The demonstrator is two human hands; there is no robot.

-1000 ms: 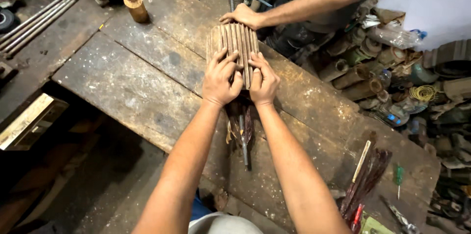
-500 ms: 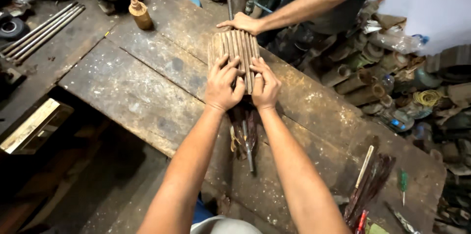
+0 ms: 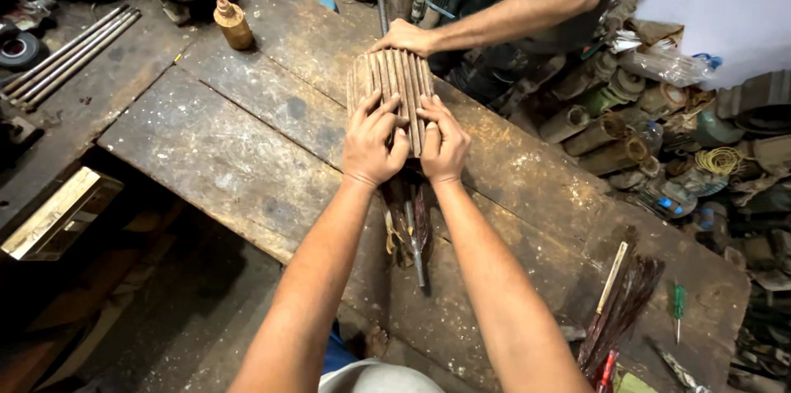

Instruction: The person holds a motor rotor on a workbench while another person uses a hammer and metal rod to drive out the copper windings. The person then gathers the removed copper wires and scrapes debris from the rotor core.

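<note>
- While the left hand (image 3: 373, 142) and right hand (image 3: 445, 142) press flat, fingers closed over the brown ribbed cylindrical motor rotor (image 3: 394, 84) lying mid-bench on the worn wooden workbench (image 3: 239, 154), a co-worker's hand (image 3: 404, 36) steadies its far end.
- Risk: uneven pressure may roll it.
- Risk: fingertips could get pinched between ribs.

A slotted rotor core (image 3: 390, 84) lies on the table (image 3: 247, 154), left hand (image 3: 372, 144) and right hand (image 3: 445, 146) on its near end, a co-worker's hand (image 3: 405, 35) at its far end. A small bottle (image 3: 233, 25) stands far left; a screwdriver (image 3: 677, 307) lies near right.
</note>
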